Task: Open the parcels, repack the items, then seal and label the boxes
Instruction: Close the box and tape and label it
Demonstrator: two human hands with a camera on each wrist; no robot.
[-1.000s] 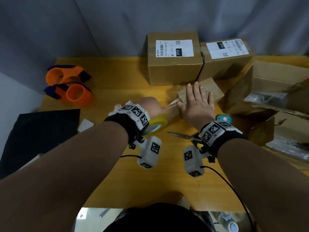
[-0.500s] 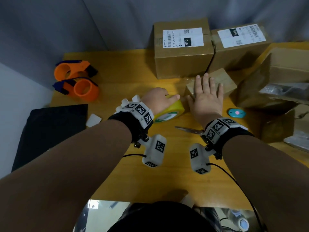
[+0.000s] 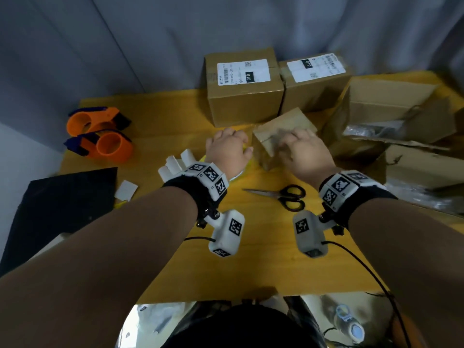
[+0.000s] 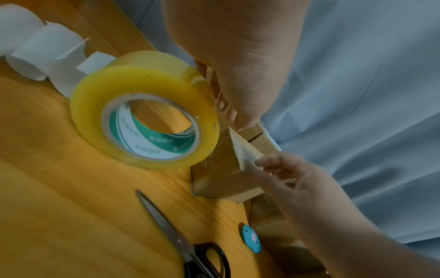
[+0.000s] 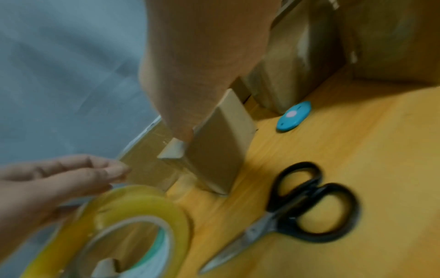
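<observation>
The small cardboard box (image 3: 281, 136) sits on the yellow worktop (image 3: 263, 259) just in front of the two labelled parcels (image 3: 244, 89), tilted so one corner points toward the person. The right hand (image 3: 305, 153) lies on top of it, fingers curled over the near upper edge; in the left wrist view the right fingertips (image 4: 264, 161) pinch a clear strip of tape at the box's top corner, so this grip is clamped on the box. In the right wrist view the box (image 5: 221, 148) stands directly under the heel of that hand, with a short flap sticking out on its left side.

The left hand (image 3: 227, 149) hovers just to the left of the box, above the yellow tape roll (image 4: 145, 111). From the left wrist the roll stands on edge on the worktop, leaning against the box's side, and the fingers (image 4: 240, 116) reach down past it to the box's top edge. From the right wrist the left fingers (image 5: 95, 169) are nearly straight, tips together, touching the box's left face; whether they pinch the tape there I cannot tell, the view being blurred. The roll itself is not gripped.

Black-handled scissors (image 3: 283, 195) lie closed on the worktop nearer the person, between the two wrists. A small blue round disc (image 5: 294, 116) lies right of the box. A curled white paper strip (image 4: 40, 54) trails left of the roll. Two orange tape dispensers (image 3: 100, 133) sit well apart at the far left, and an opened carton (image 3: 391, 114) stands at the right.
</observation>
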